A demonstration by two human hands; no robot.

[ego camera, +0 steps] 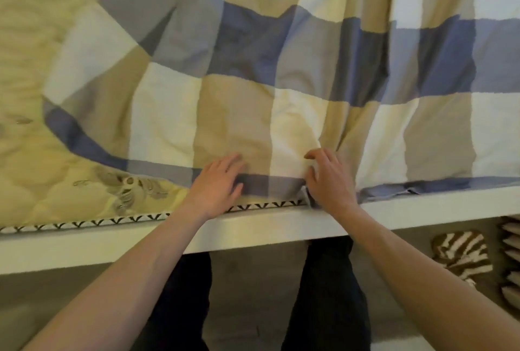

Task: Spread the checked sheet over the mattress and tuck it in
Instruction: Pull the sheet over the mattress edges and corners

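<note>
The checked sheet [253,83], in blue, tan, cream and white squares, covers the middle and right of the pale yellow quilted mattress [42,41]. The mattress's left part is bare, and the sheet's edge curves across it there. At the near edge my left hand [216,184] rests flat on the sheet's blue border, fingers fairly straight. Just to its right, my right hand [329,179] pinches a bunch of sheet with curled fingers and thumb. Folds in the cloth run up from that hand.
A white bed frame rail [112,243] runs along the near side, below the mattress's patterned piping [84,224]. My legs in dark trousers [323,294] stand against it on a grey floor. Striped slippers [461,255] lie on the floor at the right.
</note>
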